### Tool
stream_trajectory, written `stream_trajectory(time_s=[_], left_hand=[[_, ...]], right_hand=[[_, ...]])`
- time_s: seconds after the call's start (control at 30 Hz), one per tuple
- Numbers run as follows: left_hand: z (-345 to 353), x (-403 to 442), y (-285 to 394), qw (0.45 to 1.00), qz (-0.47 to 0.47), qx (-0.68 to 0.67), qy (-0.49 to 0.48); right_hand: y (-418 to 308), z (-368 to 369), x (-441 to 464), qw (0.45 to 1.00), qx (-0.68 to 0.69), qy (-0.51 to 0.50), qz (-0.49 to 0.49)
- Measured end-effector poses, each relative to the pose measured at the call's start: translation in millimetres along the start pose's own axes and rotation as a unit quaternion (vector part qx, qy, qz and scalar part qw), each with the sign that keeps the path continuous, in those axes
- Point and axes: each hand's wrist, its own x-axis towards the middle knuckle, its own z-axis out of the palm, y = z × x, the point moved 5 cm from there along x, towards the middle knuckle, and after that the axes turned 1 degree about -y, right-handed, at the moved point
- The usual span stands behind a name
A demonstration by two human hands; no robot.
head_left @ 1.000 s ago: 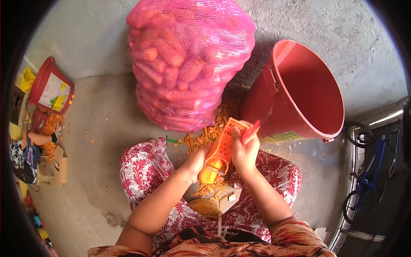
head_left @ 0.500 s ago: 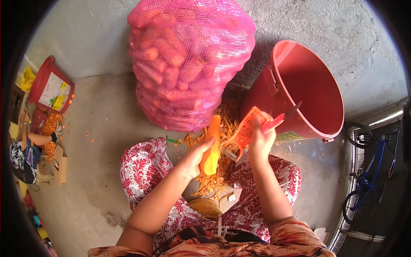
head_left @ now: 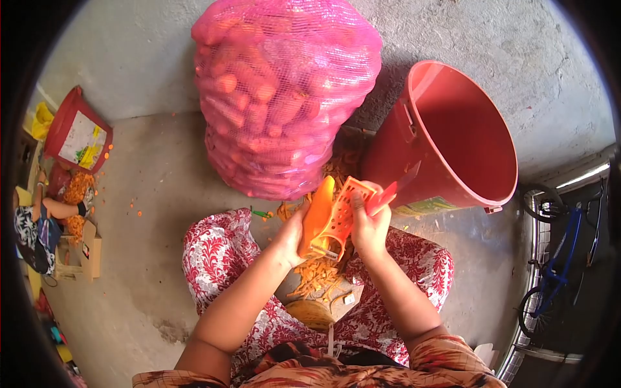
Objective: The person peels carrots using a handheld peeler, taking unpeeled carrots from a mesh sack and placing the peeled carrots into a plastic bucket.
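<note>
My left hand (head_left: 291, 238) is closed around the side of an orange carrot (head_left: 315, 213), which stands nearly upright in the view. In my right hand (head_left: 370, 233) is an orange peeler (head_left: 343, 215) with a holed body, its blade end down at the carrot's lower part. A knife (head_left: 384, 198) with a red handle is also held in my right hand, its blade pointing up and right, away from the carrot. Below both hands lies a heap of carrot peels (head_left: 315, 279) between my knees.
A big pink mesh sack (head_left: 284, 97) full of carrots stands ahead. To its right is a red bucket (head_left: 394, 142). At far left, a person (head_left: 35, 233) sits near orange scraps (head_left: 79, 189) and a red tub (head_left: 84, 132). A blue bicycle (head_left: 561, 258) is at right.
My right hand has moved left and down, bringing the peeler from beside the carrot to its lower part. The carrot has tilted slightly, and the knife has moved along with my right hand.
</note>
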Motion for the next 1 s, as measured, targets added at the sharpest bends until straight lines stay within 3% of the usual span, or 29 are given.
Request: stream_trajectory(time_s=[0.2, 0.23, 0.27, 0.3, 0.33, 0.37, 0.4, 0.43, 0.47, 0.57, 0.6, 0.63, 0.7, 0.73, 0.77, 0.9, 1.0], left_hand=[[-3.4, -0.8, -11.5, 0.993, -0.060, 0.012, -0.106], [-9.3, 2.4, -13.1, 0.996, -0.054, 0.063, -0.027], [-9.6, 1.0, -16.2, 0.992, -0.080, 0.081, -0.061], [-12.1, -1.3, -21.5, 0.985, -0.107, 0.097, -0.095], [-12.9, -4.0, -28.0, 0.976, -0.134, 0.113, -0.129], [-10.2, -7.9, -30.0, 0.977, -0.122, 0.150, -0.093], [-7.3, -9.9, -27.1, 0.979, -0.119, 0.140, -0.090], [-3.9, -9.6, -24.2, 0.981, -0.114, 0.128, -0.089], [-2.1, -8.3, -22.3, 0.984, -0.108, 0.115, -0.088], [-5.9, -4.5, -14.1, 0.989, -0.094, 0.090, -0.070], [-4.6, -5.2, -11.7, 0.990, -0.091, 0.079, -0.068], [-9.7, 1.0, -10.8, 0.991, -0.050, 0.069, -0.104], [1.3, -5.4, -7.8, 0.997, -0.057, 0.038, -0.032], [5.1, -7.4, -7.9, 0.998, -0.061, 0.022, 0.004], [4.1, -6.6, -8.3, 0.998, -0.061, -0.011, 0.032], [-6.1, -1.6, -16.2, 0.995, -0.072, 0.046, -0.045], [-12.4, -1.3, -26.3, 0.987, -0.097, 0.094, -0.087]], right_hand=[[7.0, -0.2, -4.0, 0.998, -0.054, 0.000, -0.045], [11.2, -4.8, -1.8, 0.993, -0.081, 0.009, -0.079], [11.7, -9.7, 0.2, 0.988, -0.108, 0.018, -0.113], [-4.1, -19.4, 14.5, 0.982, -0.135, 0.076, -0.112], [-9.5, -37.2, 31.5, 0.950, -0.190, 0.120, -0.218], [-5.4, -62.0, 48.6, 0.916, -0.223, 0.206, -0.263], [-10.0, -82.8, 57.9, 0.918, -0.188, 0.269, -0.224], [-7.1, -96.5, 62.2, 0.940, -0.047, 0.320, -0.106], [-16.8, -93.8, 60.1, 0.942, 0.014, 0.307, -0.132], [-13.4, -69.9, 41.4, 0.959, -0.110, 0.200, -0.170], [-20.8, -45.7, 25.3, 0.985, -0.038, 0.148, -0.079], [-9.9, -32.7, 13.9, 0.995, -0.012, 0.087, -0.045], [-15.9, -7.3, -7.1, 0.999, -0.026, 0.014, -0.031], [-12.8, -2.2, -10.1, 0.995, -0.043, 0.009, -0.091], [-8.1, -0.8, -11.5, 0.996, -0.049, 0.001, -0.074], [-2.5, -6.0, -6.2, 0.991, -0.122, 0.012, -0.053], [-11.2, -39.7, 27.8, 0.943, -0.179, 0.140, -0.244]])
